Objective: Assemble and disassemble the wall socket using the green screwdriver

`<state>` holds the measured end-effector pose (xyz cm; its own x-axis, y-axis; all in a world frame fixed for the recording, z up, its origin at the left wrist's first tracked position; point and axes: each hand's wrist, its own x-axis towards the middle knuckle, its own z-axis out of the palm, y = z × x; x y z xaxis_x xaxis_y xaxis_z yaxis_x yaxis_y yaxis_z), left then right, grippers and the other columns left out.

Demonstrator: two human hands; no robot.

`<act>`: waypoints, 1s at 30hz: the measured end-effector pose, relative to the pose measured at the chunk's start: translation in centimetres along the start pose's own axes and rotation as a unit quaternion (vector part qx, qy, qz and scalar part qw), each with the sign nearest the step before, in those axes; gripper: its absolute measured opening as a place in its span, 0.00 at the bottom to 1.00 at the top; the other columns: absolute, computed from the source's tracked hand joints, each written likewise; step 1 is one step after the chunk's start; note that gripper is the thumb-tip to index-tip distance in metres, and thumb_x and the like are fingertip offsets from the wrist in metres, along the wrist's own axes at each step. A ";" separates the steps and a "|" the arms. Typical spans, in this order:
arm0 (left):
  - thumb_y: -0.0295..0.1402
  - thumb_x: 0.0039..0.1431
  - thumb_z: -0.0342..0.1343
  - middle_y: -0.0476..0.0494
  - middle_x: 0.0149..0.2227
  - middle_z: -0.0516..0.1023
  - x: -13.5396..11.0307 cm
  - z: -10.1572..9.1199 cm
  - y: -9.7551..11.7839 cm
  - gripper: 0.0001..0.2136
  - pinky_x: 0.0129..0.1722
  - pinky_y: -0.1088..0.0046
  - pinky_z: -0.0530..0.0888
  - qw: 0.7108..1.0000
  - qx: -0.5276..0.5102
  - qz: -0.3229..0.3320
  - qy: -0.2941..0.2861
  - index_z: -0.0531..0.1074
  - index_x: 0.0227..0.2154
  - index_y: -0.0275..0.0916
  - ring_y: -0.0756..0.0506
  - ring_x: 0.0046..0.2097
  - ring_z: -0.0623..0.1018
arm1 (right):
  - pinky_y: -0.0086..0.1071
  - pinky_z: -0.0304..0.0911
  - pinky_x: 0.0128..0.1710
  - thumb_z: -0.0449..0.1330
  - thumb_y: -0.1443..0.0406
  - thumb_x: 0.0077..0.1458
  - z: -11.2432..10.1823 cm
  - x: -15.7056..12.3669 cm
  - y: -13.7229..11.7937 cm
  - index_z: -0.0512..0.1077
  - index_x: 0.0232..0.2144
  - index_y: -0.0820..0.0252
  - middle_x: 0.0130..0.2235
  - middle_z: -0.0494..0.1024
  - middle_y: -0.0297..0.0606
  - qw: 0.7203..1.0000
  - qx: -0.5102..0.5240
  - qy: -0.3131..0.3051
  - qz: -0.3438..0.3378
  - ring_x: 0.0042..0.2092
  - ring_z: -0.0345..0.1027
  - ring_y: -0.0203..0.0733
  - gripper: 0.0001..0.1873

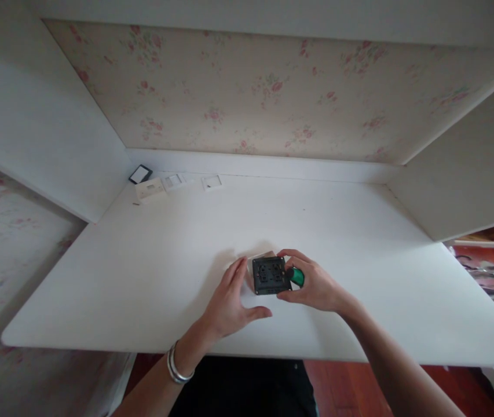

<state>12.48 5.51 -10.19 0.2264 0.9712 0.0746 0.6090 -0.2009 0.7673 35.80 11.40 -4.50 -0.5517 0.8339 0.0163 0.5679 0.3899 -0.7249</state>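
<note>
A black square wall socket panel [269, 275] is over the middle of the desk, its face with slots turned up toward me. Behind and beneath it shows part of a pale box [250, 267]. My right hand [311, 284] pinches the panel's right side between thumb and fingers. Tucked in that same hand is a short green and black handle [296, 277], which looks like a screwdriver's; its tip is hidden. At the left, my left hand [229, 302] has its fingers stretched along the pale box's edge, with the thumb spread away below the panel.
At the white desk's [177, 249] back left lie a black-framed plate [141, 174], a pale box [150, 189], a white frame piece [174, 181] and another white frame [211, 182]. A small dark piece [136, 204] rests nearby. White side panels [468, 156] flank the desk.
</note>
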 end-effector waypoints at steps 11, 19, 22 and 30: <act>0.39 0.50 0.64 0.39 0.65 0.53 1.8 0.9 -1.5 0.45 0.63 0.57 0.60 1.000 0.001 0.028 -0.005 0.41 0.64 0.46 0.40 0.65 0.57 | 0.38 0.62 0.48 0.67 0.62 0.40 -0.3 1.1 0.6 0.69 0.34 0.55 0.54 0.70 0.39 0.999 0.004 -0.038 -0.001 0.49 0.67 0.44 0.16; 0.46 0.51 0.60 0.42 0.67 0.48 1.8 -0.1 -1.3 0.42 0.64 0.56 0.59 0.999 0.008 0.028 -0.033 0.44 0.64 0.46 0.40 0.66 0.53 | 0.39 0.64 0.45 0.65 0.59 0.44 1.3 0.6 1.8 0.67 0.52 0.51 0.54 0.71 0.39 0.997 -0.058 -0.018 0.047 0.48 0.70 0.47 0.30; 0.46 0.54 0.57 0.42 0.66 0.51 2.0 0.0 -1.3 0.37 0.63 0.56 0.60 1.000 0.002 0.025 -0.019 0.47 0.63 0.46 0.40 0.65 0.55 | 0.38 0.65 0.43 0.64 0.55 0.47 1.6 0.4 2.2 0.54 0.63 0.49 0.48 0.76 0.39 0.995 -0.066 -0.031 0.067 0.46 0.71 0.49 0.42; 0.47 0.52 0.60 0.41 0.65 0.54 2.2 -0.1 -1.2 0.39 0.62 0.59 0.62 0.999 0.026 0.045 -0.008 0.49 0.63 0.45 0.41 0.64 0.58 | 0.38 0.65 0.37 0.57 0.53 0.54 0.9 0.5 1.1 0.45 0.65 0.49 0.49 0.76 0.42 0.979 -0.176 -0.089 0.050 0.41 0.74 0.51 0.41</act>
<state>12.15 7.96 -10.91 0.2936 0.9468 0.1321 0.6243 -0.2945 0.7236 35.57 11.94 -5.92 -0.5632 0.8051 -0.1858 0.7820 0.4468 -0.4345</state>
